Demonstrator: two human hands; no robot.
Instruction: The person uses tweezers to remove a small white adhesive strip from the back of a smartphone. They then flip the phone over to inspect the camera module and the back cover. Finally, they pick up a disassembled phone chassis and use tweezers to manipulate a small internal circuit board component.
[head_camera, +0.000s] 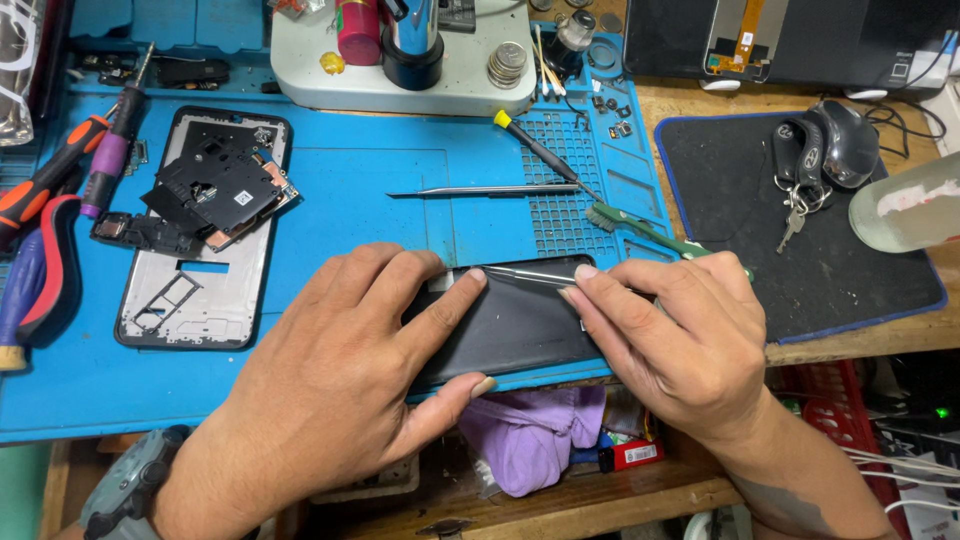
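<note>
Phone (510, 325) overhangs the mat's (380, 190) front edge, left hand (340, 380) clamping it, right hand (680, 340) pinching tweezers (525, 274) at its top edge.

I log the work mat (380, 190) as bright blue, with a grid of small holes on its right part. The phone (510, 325) is glossy black; the tweezers (525, 274) are bare silver steel. The brush (650, 232) has a green handle. I note an orange-and-black screwdriver (45, 180), a purple one (110, 150), a black blue-edged pad (800, 250), and purple cloth (535, 435).
</note>
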